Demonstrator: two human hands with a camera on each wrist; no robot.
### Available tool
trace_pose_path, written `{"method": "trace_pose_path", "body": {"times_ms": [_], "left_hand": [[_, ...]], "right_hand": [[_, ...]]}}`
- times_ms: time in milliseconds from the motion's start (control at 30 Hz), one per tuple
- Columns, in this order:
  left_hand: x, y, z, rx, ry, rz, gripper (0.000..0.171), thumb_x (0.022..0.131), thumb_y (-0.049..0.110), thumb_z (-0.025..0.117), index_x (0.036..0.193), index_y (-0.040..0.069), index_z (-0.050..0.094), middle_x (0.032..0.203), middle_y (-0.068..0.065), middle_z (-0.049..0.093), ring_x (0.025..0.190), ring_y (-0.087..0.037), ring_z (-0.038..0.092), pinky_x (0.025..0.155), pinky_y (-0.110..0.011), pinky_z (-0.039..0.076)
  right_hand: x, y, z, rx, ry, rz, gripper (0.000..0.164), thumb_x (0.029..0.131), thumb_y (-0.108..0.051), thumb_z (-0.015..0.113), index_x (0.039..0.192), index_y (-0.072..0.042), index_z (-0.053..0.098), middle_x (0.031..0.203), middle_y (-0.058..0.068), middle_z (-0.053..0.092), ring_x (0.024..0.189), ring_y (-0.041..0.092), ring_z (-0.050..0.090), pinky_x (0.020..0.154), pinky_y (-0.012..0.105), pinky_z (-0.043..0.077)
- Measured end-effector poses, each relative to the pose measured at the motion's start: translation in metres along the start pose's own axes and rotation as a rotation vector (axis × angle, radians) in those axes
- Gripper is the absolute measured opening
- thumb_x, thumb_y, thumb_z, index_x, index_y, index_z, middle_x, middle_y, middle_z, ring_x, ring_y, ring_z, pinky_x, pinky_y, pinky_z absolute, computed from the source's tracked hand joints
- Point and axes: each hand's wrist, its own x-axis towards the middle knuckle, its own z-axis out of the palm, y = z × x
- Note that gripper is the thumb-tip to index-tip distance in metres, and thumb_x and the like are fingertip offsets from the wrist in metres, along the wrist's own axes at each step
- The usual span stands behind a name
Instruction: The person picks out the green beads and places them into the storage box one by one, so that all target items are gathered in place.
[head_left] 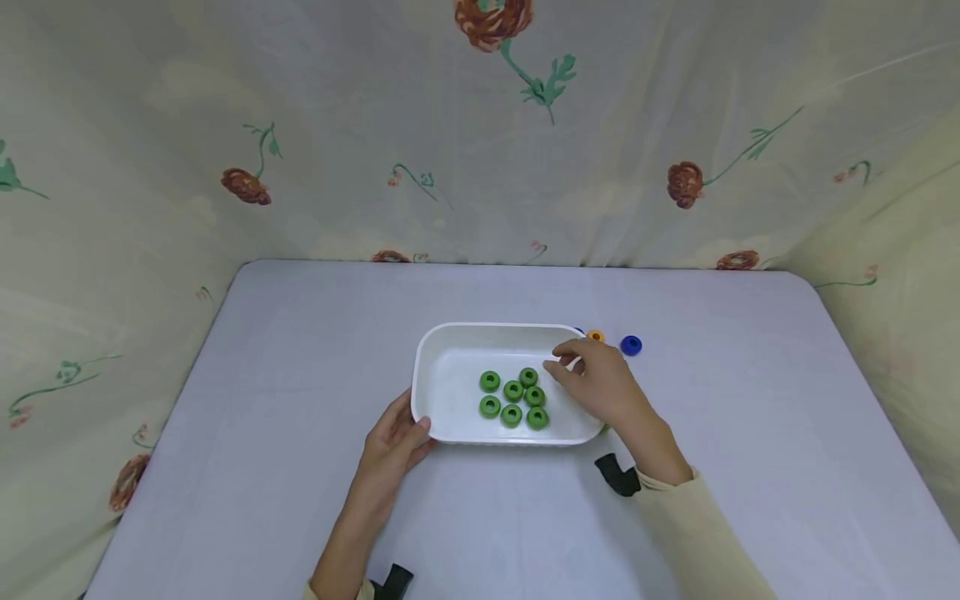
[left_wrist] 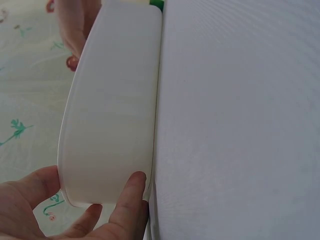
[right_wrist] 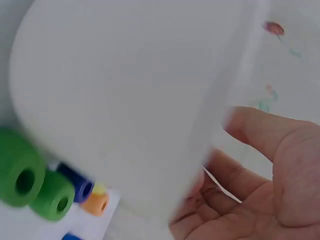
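Observation:
A white tray [head_left: 457, 354] sits on the table, with several green ring-shaped beads [head_left: 512, 391] lying inside it. My left hand [head_left: 393, 437] grips its near left corner, the thumb over the rim. In the left wrist view the fingers [left_wrist: 131, 202] press the tray's outer wall. Above the tray's right end is my right hand [head_left: 600, 379], with a gap between thumb and bent fingers and no bead seen there. Part of that hand is hidden behind the tray wall [right_wrist: 125, 90] in the right wrist view.
Beyond the tray's right end lie a blue bead [head_left: 631, 345] and an orange bead [head_left: 596, 336]. Green beads [right_wrist: 52, 197] and a dark blue one [right_wrist: 75, 184] stand outside the tray wall. A flowered cloth [head_left: 337, 125] hangs behind the white-covered table [head_left: 315, 333].

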Motion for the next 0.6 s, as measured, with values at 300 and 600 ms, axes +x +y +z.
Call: {"method": "trace_pose_path", "body": {"times_ms": [300,600], "left_hand": [[-0.001,0.000,0.002,0.008,0.006,0.005,0.057,0.101,0.015,0.059,0.154,0.019,0.038,0.158,-0.009,0.041,0.141,-0.031,0.049,0.108,-0.043,0.052],[0.000,-0.001,0.002,0.019,0.011,0.001,0.059,0.101,0.015,0.059,0.155,0.017,0.036,0.158,-0.011,0.041,0.141,-0.032,0.049,0.106,-0.040,0.053]], "right_hand": [[-0.032,0.026,-0.025,0.090,0.183,0.120,0.034,0.101,-0.033,0.061,0.120,-0.007,0.070,0.113,0.013,0.072,0.099,0.026,0.066,0.076,0.027,0.055],[-0.058,0.066,-0.013,0.165,0.249,0.297,0.037,0.099,-0.040,0.062,0.118,-0.011,0.071,0.115,0.012,0.073,0.093,0.017,0.063,0.068,0.018,0.049]]}}
